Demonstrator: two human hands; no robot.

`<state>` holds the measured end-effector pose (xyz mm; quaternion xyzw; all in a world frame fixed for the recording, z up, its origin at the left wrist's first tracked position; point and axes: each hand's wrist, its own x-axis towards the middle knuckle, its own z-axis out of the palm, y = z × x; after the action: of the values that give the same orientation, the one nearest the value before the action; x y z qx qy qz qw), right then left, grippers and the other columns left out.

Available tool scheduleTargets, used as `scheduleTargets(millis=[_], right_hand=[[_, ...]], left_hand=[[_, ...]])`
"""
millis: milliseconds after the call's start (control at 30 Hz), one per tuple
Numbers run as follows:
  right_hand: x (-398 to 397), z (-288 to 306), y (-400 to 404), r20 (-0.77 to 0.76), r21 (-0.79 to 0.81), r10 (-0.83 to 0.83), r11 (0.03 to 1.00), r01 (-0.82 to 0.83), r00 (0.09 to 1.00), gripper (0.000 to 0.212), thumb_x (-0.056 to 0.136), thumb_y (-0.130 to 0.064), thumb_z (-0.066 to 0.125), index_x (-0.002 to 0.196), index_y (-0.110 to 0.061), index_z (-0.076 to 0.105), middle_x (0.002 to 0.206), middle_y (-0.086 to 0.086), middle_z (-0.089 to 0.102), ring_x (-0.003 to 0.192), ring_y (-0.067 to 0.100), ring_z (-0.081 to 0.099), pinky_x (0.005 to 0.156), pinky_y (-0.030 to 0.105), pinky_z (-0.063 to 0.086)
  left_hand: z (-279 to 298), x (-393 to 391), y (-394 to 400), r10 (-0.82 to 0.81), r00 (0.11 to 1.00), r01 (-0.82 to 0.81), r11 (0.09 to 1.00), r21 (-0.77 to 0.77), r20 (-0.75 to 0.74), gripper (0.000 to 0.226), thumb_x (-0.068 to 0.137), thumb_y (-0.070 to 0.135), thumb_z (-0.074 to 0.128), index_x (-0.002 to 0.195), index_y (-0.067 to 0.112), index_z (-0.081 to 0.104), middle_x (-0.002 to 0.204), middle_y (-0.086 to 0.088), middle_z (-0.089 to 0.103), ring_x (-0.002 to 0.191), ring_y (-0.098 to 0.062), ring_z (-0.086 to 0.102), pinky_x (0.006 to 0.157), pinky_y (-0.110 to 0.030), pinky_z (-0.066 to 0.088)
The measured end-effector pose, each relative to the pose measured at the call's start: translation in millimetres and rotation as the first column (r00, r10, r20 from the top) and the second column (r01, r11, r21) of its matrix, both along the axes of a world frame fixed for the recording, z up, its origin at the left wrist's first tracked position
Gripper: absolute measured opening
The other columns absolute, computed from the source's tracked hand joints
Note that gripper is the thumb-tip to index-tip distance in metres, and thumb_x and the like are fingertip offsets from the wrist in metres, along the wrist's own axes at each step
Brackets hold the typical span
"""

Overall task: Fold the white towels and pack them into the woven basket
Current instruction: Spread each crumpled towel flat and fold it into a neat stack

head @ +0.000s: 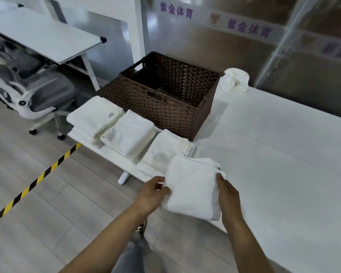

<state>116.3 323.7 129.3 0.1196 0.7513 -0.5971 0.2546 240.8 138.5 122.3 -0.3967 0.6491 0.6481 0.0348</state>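
Observation:
A folded white towel (193, 188) lies at the near left edge of the white table (274, 154). My left hand (153, 193) grips its left side, thumb on top. My right hand (227, 194) holds its right side. Three more folded white towels sit in a row along the table's left edge: one nearest (165, 150), one in the middle (129, 133), one farthest (95, 116). The brown woven basket (185, 115) stands behind them and looks empty. A crumpled white towel (235, 79) lies at the table's far edge, right of the basket.
A grey and white office chair (39, 93) and a tilted white desk (43, 34) stand to the left. Yellow and black tape (35, 180) runs across the floor. A glass wall with purple lettering (248, 26) stands behind the table.

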Motion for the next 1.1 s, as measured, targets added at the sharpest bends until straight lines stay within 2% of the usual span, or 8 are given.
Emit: scheduleTargets(millis=[333,467,633,733,800,900,967,1100], right_hand=[[-15.4,-35.0,-146.7,0.083,0.083,-0.046,0.996,0.04,0.995,0.027,0.098,-0.044,0.06,0.1,-0.019,0.07,0.103,0.0,0.071,0.099,0.022,0.066,0.088,0.035,0.05],[-24.2,-45.7,-176.1,0.055,0.133,-0.038,0.991,0.03,0.998,0.016,0.093,-0.026,0.065,0.094,-0.011,0.07,0.096,0.004,0.073,0.091,0.025,0.066,0.078,0.034,0.048],[-48.4,-46.0,-192.3,-0.014,0.216,-0.058,0.975,0.059,0.998,0.016,0.095,-0.021,0.061,0.091,-0.005,0.064,0.082,0.003,0.064,0.075,0.019,0.057,0.065,0.03,0.042],[-69.6,-51.2,-200.7,-0.023,0.258,-0.049,0.965,0.053,0.999,0.014,0.095,-0.023,0.06,0.088,-0.011,0.059,0.08,-0.001,0.06,0.081,0.023,0.058,0.064,0.03,0.042],[-75.6,-61.6,-206.3,-0.002,0.314,-0.009,0.949,0.01,1.0,0.019,0.094,-0.027,0.062,0.107,-0.014,0.058,0.087,-0.003,0.061,0.087,0.024,0.06,0.067,0.03,0.044],[-70.7,-76.4,-210.8,-0.018,0.387,0.057,0.921,-0.046,0.998,0.06,0.092,-0.031,0.064,0.145,-0.027,0.037,0.12,0.004,0.062,0.102,0.026,0.06,0.082,0.032,0.049],[-62.3,-85.1,-206.9,-0.266,0.564,0.198,0.826,-0.015,0.943,0.073,0.09,-0.032,0.067,0.153,-0.027,0.031,0.14,0.005,0.056,0.121,0.027,0.055,0.102,0.042,0.045],[-42.1,-104.9,-195.3,-0.49,0.76,0.566,0.649,0.008,0.663,0.056,0.097,-0.036,0.061,0.15,-0.023,0.045,0.157,0.003,0.044,0.14,0.022,0.044,0.113,0.042,0.041]], left_hand=[[-33.8,-23.1,-150.8,-0.125,0.991,0.133,0.976,-0.174,0.057,0.016,0.09,0.01,0.065,0.101,0.022,0.067,0.099,0.005,0.07,0.091,-0.018,0.067,0.075,-0.026,0.049],[-51.2,-44.6,-186.8,-0.24,0.965,0.259,0.928,-0.266,0.105,0.029,0.093,0.013,0.062,0.122,0.017,0.064,0.112,-0.001,0.068,0.098,-0.02,0.066,0.077,-0.028,0.046],[-55.4,-87.0,-206.8,-0.322,0.939,0.343,0.888,-0.305,0.119,0.042,0.095,0.012,0.058,0.137,0.017,0.054,0.118,0.001,0.063,0.097,-0.013,0.061,0.068,-0.011,0.04],[-59.4,-112.1,-211.2,-0.321,0.938,0.346,0.876,-0.336,0.13,0.042,0.096,0.011,0.056,0.138,0.017,0.052,0.118,-0.001,0.064,0.1,-0.016,0.061,0.08,-0.021,0.042],[-65.3,-118.0,-211.1,-0.333,0.932,0.362,0.846,-0.391,0.142,0.043,0.096,0.009,0.056,0.138,0.015,0.05,0.117,-0.004,0.063,0.105,-0.023,0.062,0.085,-0.027,0.044],[-74.0,-120.0,-209.4,-0.43,0.887,0.438,0.675,-0.594,0.166,0.052,0.096,0.008,0.058,0.145,0.015,0.043,0.134,-0.011,0.054,0.113,-0.032,0.057,0.092,-0.041,0.05],[-79.5,-120.3,-206.7,-0.484,0.855,0.444,0.498,-0.745,0.186,0.053,0.094,0.011,0.057,0.146,0.017,0.045,0.145,-0.011,0.048,0.118,-0.035,0.054,0.097,-0.046,0.049],[-88.8,-106.6,-198.5,-0.638,0.727,0.482,0.214,-0.849,0.252,0.046,0.099,0.033,0.039,0.141,0.023,0.055,0.15,-0.009,0.049,0.134,-0.035,0.048,0.103,-0.05,0.047]])
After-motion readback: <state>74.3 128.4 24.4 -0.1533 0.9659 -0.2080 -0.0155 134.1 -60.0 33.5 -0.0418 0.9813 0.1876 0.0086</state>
